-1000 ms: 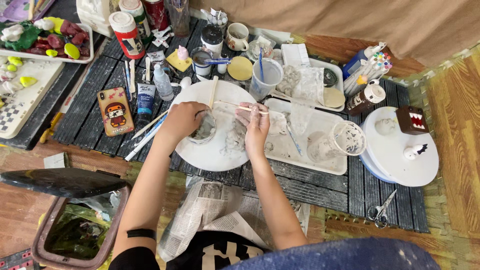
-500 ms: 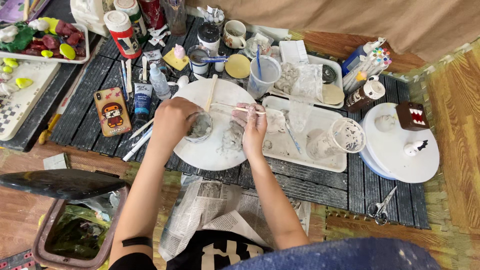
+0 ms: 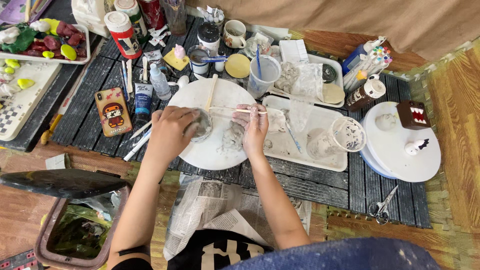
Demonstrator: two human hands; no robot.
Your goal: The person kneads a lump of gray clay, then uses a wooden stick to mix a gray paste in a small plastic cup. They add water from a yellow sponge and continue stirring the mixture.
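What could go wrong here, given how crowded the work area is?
The cup of water stands right behind the right hand; lifting the stick could tip it. The phone lies near the left hand, which holds a wet clay lump, so smears may reach it.

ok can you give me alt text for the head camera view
Seen from above, a person's left hand cups a small grey clay piece on a round white board while the right hand holds a thin wooden stick across it. Around the board lie a phone, paint tube, plastic cups, white trays and scissors on dark mats.
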